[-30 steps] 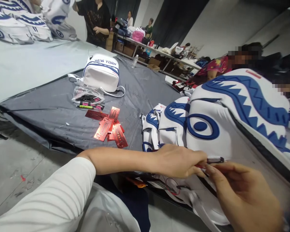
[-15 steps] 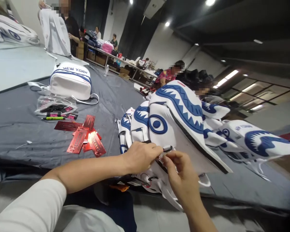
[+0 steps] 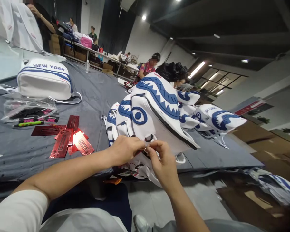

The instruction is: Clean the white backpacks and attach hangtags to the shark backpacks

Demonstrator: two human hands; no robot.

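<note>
White-and-blue backpacks filled the head view, and the nearest shark-face backpack (image 3: 154, 116) stood at the near edge of a grey-covered table (image 3: 101, 96). A person's left hand (image 3: 124, 149) and right hand (image 3: 160, 161) met at the bag's lower front, fingertips pinched narrow around a small dark ring (image 3: 149, 138) fixed there; what else the fingers gripped could not be told. More backpacks of the same print (image 3: 215, 119) lay at three o'clock from the bag. Red foil tags (image 3: 67, 138) lay loose on the cloth at nine o'clock from the hands, with a green marker (image 3: 29, 123) and a clear plastic packet (image 3: 26, 108) beyond them. A white New York bag (image 3: 44, 79) sat at ten o'clock. Other people worked at a far table (image 3: 99, 54) at twelve o'clock.
</note>
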